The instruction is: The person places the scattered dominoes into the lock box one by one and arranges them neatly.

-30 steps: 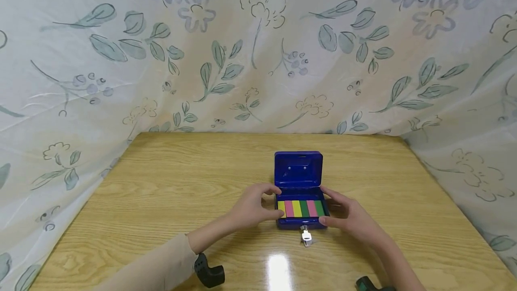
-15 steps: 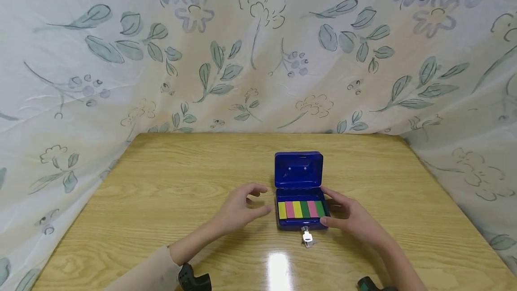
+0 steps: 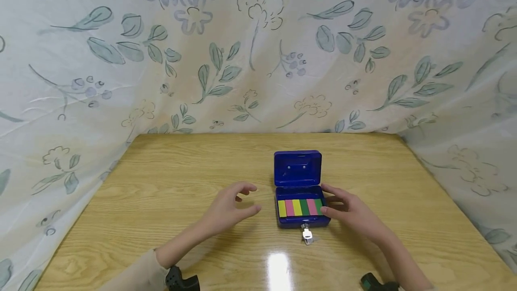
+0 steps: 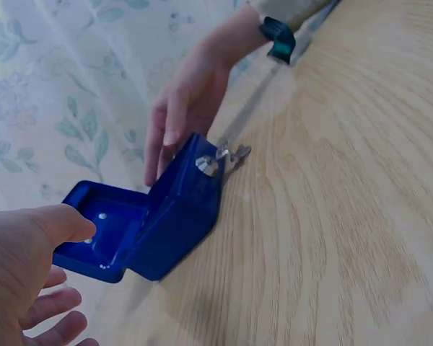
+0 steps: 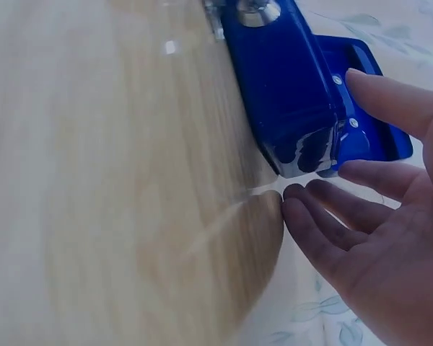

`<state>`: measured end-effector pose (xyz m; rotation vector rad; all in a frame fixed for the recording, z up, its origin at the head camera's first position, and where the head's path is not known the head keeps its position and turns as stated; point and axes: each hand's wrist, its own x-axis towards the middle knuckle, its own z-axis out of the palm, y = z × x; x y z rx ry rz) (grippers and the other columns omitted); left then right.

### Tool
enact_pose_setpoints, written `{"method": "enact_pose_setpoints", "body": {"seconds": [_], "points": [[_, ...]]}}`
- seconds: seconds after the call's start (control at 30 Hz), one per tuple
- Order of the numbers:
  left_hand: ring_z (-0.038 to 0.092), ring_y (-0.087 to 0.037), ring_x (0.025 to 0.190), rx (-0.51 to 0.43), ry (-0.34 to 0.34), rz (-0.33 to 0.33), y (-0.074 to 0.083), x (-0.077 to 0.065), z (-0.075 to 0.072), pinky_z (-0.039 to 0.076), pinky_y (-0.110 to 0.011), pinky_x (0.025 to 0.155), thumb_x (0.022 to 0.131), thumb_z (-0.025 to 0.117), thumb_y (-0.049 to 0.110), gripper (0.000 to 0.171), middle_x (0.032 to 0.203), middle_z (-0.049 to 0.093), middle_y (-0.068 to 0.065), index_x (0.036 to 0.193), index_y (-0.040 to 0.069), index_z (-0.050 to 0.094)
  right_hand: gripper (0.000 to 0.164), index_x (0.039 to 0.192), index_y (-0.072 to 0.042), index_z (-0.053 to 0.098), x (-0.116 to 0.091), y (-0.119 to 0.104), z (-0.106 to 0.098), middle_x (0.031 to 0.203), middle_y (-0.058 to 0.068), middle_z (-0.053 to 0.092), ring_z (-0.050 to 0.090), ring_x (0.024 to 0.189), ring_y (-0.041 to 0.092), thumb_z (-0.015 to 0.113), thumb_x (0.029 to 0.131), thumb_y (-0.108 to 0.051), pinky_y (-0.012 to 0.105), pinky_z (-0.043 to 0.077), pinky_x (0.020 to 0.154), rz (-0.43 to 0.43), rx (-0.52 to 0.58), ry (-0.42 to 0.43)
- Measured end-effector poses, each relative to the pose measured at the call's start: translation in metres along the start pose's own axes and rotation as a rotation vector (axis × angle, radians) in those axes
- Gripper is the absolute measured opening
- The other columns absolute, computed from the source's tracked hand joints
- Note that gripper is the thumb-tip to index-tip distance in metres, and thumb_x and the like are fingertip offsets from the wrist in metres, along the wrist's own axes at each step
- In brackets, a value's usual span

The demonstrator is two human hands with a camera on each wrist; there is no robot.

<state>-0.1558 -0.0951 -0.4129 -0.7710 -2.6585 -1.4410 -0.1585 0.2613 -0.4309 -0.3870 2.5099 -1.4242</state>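
Note:
A small blue metal cash box stands on the table with its lid raised. Inside lies a row of yellow, pink and green blocks. A key hangs from the lock at the front. My left hand hovers left of the box, holding nothing, thumb and fingers spread apart. At the box's right side is my right hand, fingers loosely bent, thumb tip over the right rim. The right wrist view shows that hand's fingers beside the box's end, not gripping it.
The wooden table extends around the box on every side. Behind and beside it hangs a floral cloth. A dark wrist device sits on the left wrist, another on the right one.
My left hand has let go of the box's left side and moved away to the left. The right hand stays at the right side, its thumb slightly higher. Box and blocks stay put.

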Motion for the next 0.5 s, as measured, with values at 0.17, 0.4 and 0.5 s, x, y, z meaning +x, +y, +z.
{"method": "enact_pose_setpoints", "body": {"seconds": [0.17, 0.4, 0.5], "points": [[0.057, -0.030, 0.109, 0.013, 0.036, -0.016, -0.001, -0.003, -0.009, 0.049, -0.048, 0.088, 0.088, 0.077, 0.030, 0.042, 0.119, 0.063, -0.006, 0.123, 0.012, 0.064, 0.065, 0.150, -0.007, 0.040, 0.000, 0.000, -0.003, 0.150, 0.019, 0.038, 0.049, 0.124, 0.041, 0.068, 0.095, -0.029, 0.049, 0.049, 0.094, -0.025, -0.062, 0.007], [0.057, -0.025, 0.111, 0.101, 0.124, 0.006, -0.002, -0.004, -0.025, 0.048, -0.046, 0.091, 0.087, 0.078, 0.027, 0.041, 0.120, 0.063, 0.000, 0.123, 0.013, 0.064, 0.066, 0.147, -0.001, 0.042, -0.008, -0.009, -0.016, 0.146, 0.021, 0.041, 0.048, 0.123, 0.041, 0.069, 0.094, -0.032, 0.047, 0.051, 0.090, -0.080, -0.159, 0.054], [0.056, -0.024, 0.115, 0.174, 0.159, 0.049, -0.004, -0.004, -0.033, 0.048, -0.046, 0.093, 0.087, 0.078, 0.026, 0.043, 0.124, 0.062, -0.003, 0.125, 0.011, 0.063, 0.065, 0.145, 0.001, 0.044, -0.014, -0.014, -0.021, 0.145, 0.022, 0.042, 0.045, 0.125, 0.044, 0.069, 0.094, -0.031, 0.054, 0.047, 0.092, -0.130, -0.289, 0.109]]}}
